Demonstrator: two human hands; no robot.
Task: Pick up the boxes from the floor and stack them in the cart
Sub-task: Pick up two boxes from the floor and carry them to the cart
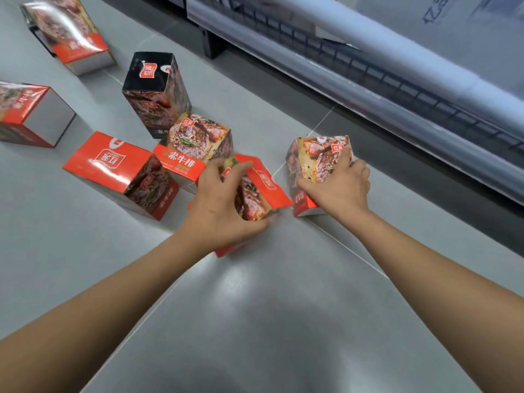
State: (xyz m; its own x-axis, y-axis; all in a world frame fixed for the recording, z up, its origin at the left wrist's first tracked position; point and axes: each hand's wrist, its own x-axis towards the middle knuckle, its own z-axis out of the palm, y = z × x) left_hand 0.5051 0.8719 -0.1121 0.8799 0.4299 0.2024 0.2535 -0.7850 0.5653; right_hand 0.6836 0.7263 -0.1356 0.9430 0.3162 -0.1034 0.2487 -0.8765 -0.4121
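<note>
7 boxes on grey floor (283,307). Landmark: upright black-topped box (156,92).
- Left hand (218,205), in front of landmark: fingers curled over the upper edge of tilted red box (263,191), gripping it.
- Right hand (340,185), front-right of landmark: bent fingers clasp steak-print box (312,160), which rests on the floor.
- Green-label box (195,146) just in front of landmark, close against it.
- Flat red box (122,174) front-left of landmark.
- 2 more boxes lie well left of it.

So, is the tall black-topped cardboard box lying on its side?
No, the black-topped cardboard box stands upright on the grey floor.
</note>
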